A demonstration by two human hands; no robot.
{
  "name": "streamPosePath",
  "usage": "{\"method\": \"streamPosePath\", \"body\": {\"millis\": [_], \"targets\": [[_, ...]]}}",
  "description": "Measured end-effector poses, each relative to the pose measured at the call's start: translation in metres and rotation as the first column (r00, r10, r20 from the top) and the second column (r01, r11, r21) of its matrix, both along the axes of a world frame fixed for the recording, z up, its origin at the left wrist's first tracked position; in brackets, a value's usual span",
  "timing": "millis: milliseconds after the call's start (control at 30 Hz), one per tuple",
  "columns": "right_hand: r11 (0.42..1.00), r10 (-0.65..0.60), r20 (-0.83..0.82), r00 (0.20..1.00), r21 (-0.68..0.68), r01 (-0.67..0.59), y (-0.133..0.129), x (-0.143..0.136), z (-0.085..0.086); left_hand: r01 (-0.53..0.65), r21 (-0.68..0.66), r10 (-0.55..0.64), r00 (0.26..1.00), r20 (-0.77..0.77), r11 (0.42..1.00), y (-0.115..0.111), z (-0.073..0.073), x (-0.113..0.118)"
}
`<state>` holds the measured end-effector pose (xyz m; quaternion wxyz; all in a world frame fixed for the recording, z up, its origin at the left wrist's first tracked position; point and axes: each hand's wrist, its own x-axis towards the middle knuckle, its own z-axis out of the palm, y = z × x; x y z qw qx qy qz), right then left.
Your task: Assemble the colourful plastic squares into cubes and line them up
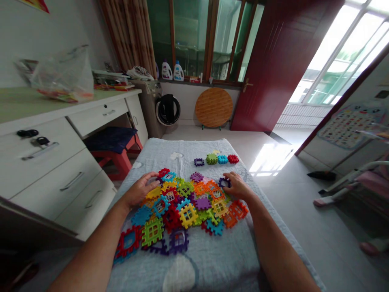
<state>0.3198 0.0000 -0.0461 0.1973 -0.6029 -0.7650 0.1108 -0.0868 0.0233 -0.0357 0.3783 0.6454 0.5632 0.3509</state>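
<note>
A heap of colourful plastic interlocking building blocks (188, 213), many with window-like cutouts, is spread over the cloth-covered table (209, 259). At the heap's left edge, my left hand (142, 188) rests with thumb and fingers apart, close to a yellow block (152, 193) and a red block (164, 172). My right hand (238, 185) pinches a dark purple block (225, 182) at the heap's right side. Farther back stands a row: a dark purple frame block (199, 162), green blocks (212, 158), blue blocks (223, 159) and red blocks (233, 158).
To the left is a white desk (109, 97) with a plastic bag (65, 77) on top and a red stool (121, 156) beneath. A washing machine (152, 103), a round wooden board (214, 107) and a red door (273, 61) lie beyond the table.
</note>
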Motion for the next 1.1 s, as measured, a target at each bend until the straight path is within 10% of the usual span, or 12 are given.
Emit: {"method": "streamPosePath", "body": {"millis": [333, 567, 1100], "targets": [[0.999, 0.043, 0.093, 0.995, -0.027, -0.041, 0.011, -0.011, 0.034, 0.192, 0.204, -0.136, 0.956, -0.259, 0.96, 0.001, -0.006, 0.004], [0.987, 0.026, 0.193, 0.981, 0.151, -0.056, 0.069, -0.062, 0.073, 0.119, 0.258, -0.047, 0.963, -0.267, 0.959, -0.001, 0.001, 0.008], [0.99, 0.115, 0.487, 0.866, -0.127, -0.06, 0.136, -0.109, 0.045, -0.117, 0.426, 0.227, 0.949, -0.218, 0.897, 0.011, -0.015, -0.012]]}}
